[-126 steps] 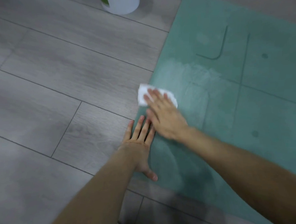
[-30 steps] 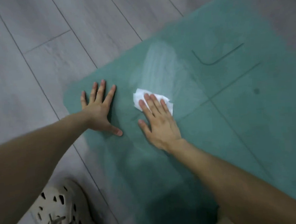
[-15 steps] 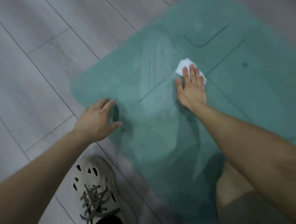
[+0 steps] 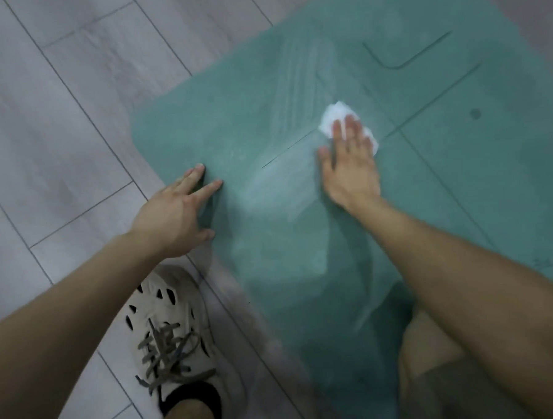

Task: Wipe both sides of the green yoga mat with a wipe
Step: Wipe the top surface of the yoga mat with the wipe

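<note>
Grey wood-look planks of the floor (image 4: 72,124) fill the left side, and on them, low in the view, stands the person's pale perforated shoe (image 4: 172,327) with dark laces, just beside the mat's near edge. Above the shoe the left hand (image 4: 173,214) reaches over the mat's left edge. Its fingers (image 4: 211,186) are stretched out and slightly apart, their tips touching the mat; the thumb rests on the mat lower down, and the hand holds nothing. The green yoga mat (image 4: 459,183) lies flat on the floor at an angle, one corner pointing left beyond the left hand, with thin dark guide lines printed across it. Pale wet streaks (image 4: 294,90) run across it between the two hands. Farther right the white wipe (image 4: 337,116) lies crumpled on the mat near where two guide lines meet, pinned under the right hand (image 4: 353,170), whose fingers (image 4: 349,127) are straight and close together, pressing flat on the wipe rather than curling round it; motion blurs them. At the lower right a bent knee (image 4: 436,345) in dark shorts is over the mat. Half a second ago the left fingers were curled at the mat's edge; now they extend onto it. A second ago that hand lay flat on the mat with the wipe just beside it; the two are now well apart.
</note>
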`<control>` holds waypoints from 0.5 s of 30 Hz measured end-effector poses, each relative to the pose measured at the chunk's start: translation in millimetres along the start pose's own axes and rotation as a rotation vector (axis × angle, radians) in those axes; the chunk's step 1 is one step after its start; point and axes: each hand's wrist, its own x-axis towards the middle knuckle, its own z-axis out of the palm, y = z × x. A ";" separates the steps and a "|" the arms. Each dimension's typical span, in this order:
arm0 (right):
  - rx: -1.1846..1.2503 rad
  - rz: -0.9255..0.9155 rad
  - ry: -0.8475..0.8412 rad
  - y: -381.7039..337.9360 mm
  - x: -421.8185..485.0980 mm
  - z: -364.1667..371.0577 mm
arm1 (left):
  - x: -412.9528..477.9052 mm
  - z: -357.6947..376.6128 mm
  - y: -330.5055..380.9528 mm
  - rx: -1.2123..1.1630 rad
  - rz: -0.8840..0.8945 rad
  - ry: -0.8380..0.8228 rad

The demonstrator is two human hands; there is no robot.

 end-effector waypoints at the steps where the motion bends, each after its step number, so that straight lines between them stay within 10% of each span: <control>1: 0.018 0.085 0.006 -0.4 7.5 0.6 | 0.3 -2.7 -0.8 0.010 0.000 0.011; 3: 0.016 0.072 0.060 -34.6 -8.1 12.7 | 3.3 -11.0 -1.6 -0.004 -0.011 0.055; 9: -0.004 -0.772 -0.123 -89.0 -71.4 31.6 | 33.4 -36.2 -25.8 -0.003 -0.159 0.125; 15: 0.008 0.126 0.006 4.4 80.6 -17.6 | 52.0 -47.4 -28.2 0.031 -0.228 -0.037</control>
